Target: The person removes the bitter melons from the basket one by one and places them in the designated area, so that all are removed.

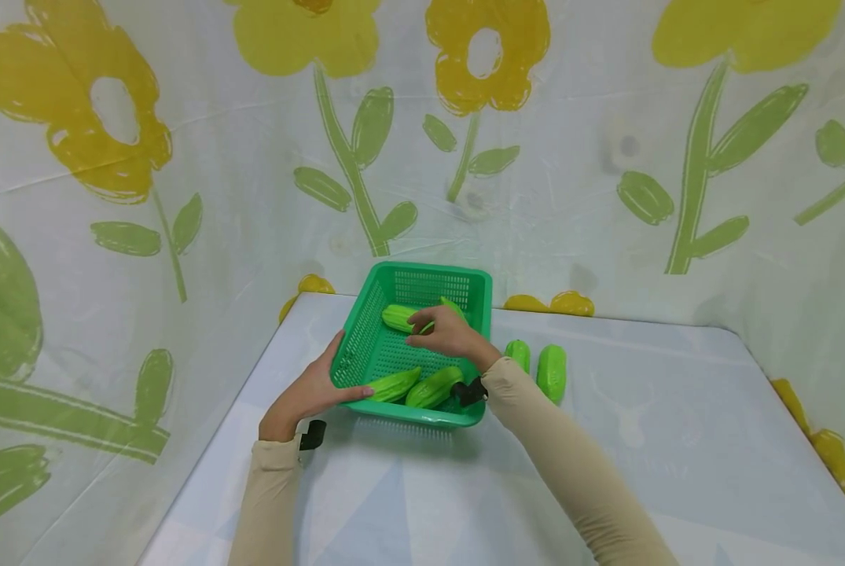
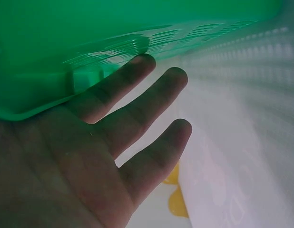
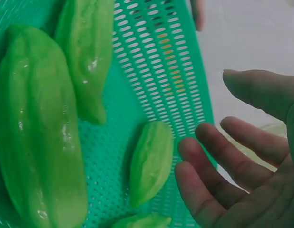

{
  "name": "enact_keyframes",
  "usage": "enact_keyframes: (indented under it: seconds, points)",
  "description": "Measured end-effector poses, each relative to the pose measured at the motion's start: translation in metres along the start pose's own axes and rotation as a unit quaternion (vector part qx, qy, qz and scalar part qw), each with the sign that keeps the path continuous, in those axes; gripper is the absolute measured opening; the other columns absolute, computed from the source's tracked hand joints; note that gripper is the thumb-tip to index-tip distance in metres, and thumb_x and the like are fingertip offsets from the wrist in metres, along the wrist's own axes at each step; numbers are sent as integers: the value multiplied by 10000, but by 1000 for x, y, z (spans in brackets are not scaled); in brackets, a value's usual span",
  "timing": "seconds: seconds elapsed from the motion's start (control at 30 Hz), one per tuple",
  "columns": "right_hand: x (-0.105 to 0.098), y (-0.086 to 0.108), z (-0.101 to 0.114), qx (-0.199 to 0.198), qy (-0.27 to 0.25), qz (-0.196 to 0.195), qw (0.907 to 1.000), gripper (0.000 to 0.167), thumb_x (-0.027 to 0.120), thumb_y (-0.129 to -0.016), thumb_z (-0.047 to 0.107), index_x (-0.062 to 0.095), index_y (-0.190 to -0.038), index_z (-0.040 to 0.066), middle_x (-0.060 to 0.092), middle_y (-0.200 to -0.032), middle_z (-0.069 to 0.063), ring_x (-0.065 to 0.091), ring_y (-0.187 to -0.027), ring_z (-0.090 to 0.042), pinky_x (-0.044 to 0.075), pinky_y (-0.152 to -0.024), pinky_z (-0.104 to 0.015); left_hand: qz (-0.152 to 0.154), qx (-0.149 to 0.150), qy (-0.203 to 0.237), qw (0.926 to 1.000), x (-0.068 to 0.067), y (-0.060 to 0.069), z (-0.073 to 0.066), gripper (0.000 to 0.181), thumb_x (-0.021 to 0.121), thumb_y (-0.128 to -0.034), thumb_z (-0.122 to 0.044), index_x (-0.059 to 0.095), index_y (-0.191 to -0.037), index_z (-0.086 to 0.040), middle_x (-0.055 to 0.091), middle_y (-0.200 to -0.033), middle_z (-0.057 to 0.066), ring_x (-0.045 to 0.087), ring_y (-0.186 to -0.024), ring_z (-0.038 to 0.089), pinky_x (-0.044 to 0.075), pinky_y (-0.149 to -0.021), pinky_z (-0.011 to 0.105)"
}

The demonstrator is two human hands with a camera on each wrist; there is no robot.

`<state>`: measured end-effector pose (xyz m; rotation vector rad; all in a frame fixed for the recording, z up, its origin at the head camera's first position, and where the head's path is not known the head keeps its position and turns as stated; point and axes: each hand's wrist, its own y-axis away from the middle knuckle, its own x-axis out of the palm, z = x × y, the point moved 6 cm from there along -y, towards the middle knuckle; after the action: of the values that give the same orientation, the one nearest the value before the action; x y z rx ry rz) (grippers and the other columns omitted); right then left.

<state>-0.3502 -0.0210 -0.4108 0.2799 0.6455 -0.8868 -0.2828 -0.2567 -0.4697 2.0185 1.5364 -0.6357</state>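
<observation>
Left hand [image 1: 316, 389] is gripping the green basket [image 1: 422, 419] by its rim, right hand [image 1: 446, 332] is hovering, fingers apart, so a left-side slip is risking spilled gourds [image 1: 432, 387].

A pale-printed table [image 1: 677, 369] carries faint marks, none of them readable. On its right half, a washed-out figure [image 1: 630, 418] with antler-like lines stands in near-white on grey-blue, and just beyond its near side sits a small row of light strokes [image 1: 666, 472], possibly lettering, too dim to spell out. The left-wrist view catches pale, rounded strokes [image 2: 235, 204] on a whitish surface [image 2: 204, 142]; whether they are letters cannot be told.
</observation>
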Motion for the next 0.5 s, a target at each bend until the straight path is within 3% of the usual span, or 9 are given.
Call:
enact_keyframes:
  seconds: [0.5]
  points:
    - [28, -9, -7, 13, 372, 687, 9969, 509, 744, -961, 180, 605, -1396, -46, 671, -1326, -262, 687, -1182, -350, 595, -962, -380, -54, 93, 3, 9999, 0, 1, -2, 1274, 817, -812, -587, -50, -1680, -245, 116, -1751, 130, 251, -1572, 437, 324, -1197, 679]
